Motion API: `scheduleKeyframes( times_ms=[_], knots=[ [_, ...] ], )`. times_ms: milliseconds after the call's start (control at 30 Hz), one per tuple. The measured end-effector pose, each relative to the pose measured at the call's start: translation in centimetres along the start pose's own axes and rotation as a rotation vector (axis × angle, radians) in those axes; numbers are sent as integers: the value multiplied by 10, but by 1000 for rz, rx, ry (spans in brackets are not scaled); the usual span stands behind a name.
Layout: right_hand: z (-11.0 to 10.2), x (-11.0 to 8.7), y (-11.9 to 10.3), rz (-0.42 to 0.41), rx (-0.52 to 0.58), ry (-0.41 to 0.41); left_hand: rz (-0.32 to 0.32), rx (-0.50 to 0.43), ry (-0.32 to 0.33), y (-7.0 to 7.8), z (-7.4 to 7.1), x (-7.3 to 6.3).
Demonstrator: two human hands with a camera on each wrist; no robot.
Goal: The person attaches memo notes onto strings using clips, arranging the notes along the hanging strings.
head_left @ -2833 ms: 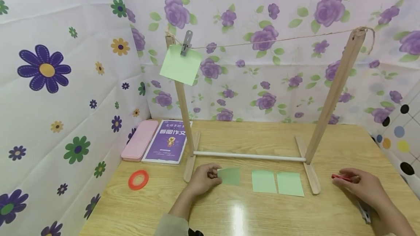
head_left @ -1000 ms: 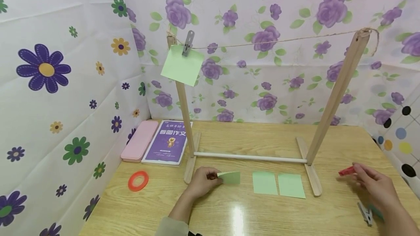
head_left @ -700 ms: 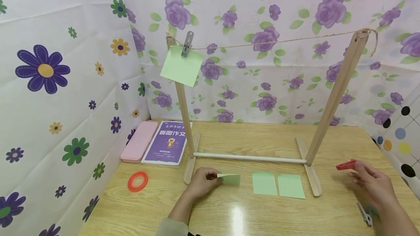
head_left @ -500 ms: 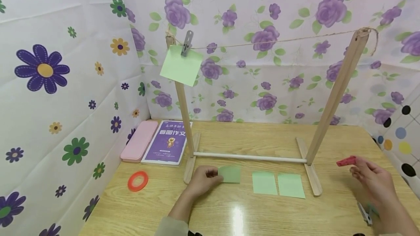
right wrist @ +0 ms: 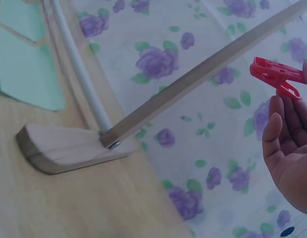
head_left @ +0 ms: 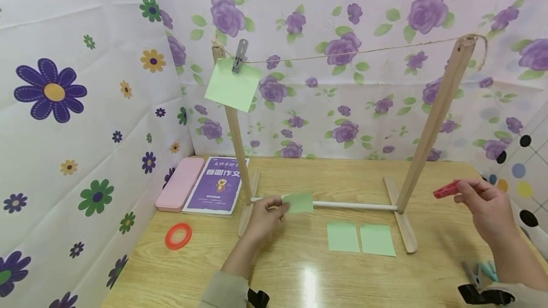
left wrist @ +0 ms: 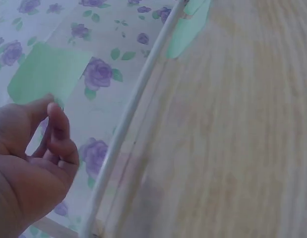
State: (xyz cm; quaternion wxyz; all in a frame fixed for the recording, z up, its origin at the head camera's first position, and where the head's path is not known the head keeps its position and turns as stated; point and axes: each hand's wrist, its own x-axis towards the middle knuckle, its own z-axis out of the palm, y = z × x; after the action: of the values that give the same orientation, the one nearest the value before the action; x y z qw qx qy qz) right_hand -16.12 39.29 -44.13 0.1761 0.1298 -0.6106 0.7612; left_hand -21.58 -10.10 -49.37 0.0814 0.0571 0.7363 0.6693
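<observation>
My left hand point(head_left: 264, 216) pinches a green sticky note point(head_left: 299, 203) by its left edge, lifted in front of the white crossbar. In the left wrist view the same note point(left wrist: 49, 72) stands up from the thumb and fingertip. At the right, my right hand point(head_left: 488, 206) holds a red clothespin point(head_left: 447, 189) between thumb and fingers, above the table. A grey clothespin point(head_left: 240, 55) clips another green note point(head_left: 233, 84) to the twine point(head_left: 351, 53) near the left post. Two more green notes, a left one point(head_left: 343, 237) and a right one point(head_left: 377, 240), lie flat side by side.
The wooden frame has a left post point(head_left: 237, 146), a right post point(head_left: 436, 122) and a white crossbar point(head_left: 355, 205). Grey point(head_left: 473, 274) and teal point(head_left: 488, 270) clothespins lie by my right wrist. An orange tape ring point(head_left: 178, 236), pink case point(head_left: 180, 184) and purple book point(head_left: 215, 185) are at left.
My left hand has raised the pinched note off the table to crossbar height. My right hand has lifted the red clothespin upward, showing more of the clothespins lying near that wrist.
</observation>
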Motion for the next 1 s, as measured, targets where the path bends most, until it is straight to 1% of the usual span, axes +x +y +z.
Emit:
scheduleKeyframes(
  times_ms=[100,233,300,433,533,600,667,767,833,900,1000],
  knots=[
    [7,8,-9,-56,22,-9,24,-47,43,11,0,4],
    [17,16,-20,-122,-3,-10,49,-84,98,22,-2,9],
    [23,20,-26,-149,-33,-9,42,-99,117,27,-3,10],
    [35,25,-38,-198,-52,-42,54,-89,125,41,-5,10],
    [44,29,-46,-250,-29,-75,68,-107,127,51,-6,11],
    [50,31,-51,-284,-31,-87,76,-119,144,57,-7,14],
    [56,34,-56,-304,-6,-91,85,-124,169,64,-7,16],
    [65,39,-61,-309,-34,-72,97,-141,195,73,-8,20],
    [71,42,-63,-312,-17,-71,103,-164,195,77,-8,22],
    [76,46,-65,-326,-23,-77,110,-194,182,81,-9,23],
    [84,51,-67,-360,2,-112,120,-214,169,85,-10,25]
  ],
)
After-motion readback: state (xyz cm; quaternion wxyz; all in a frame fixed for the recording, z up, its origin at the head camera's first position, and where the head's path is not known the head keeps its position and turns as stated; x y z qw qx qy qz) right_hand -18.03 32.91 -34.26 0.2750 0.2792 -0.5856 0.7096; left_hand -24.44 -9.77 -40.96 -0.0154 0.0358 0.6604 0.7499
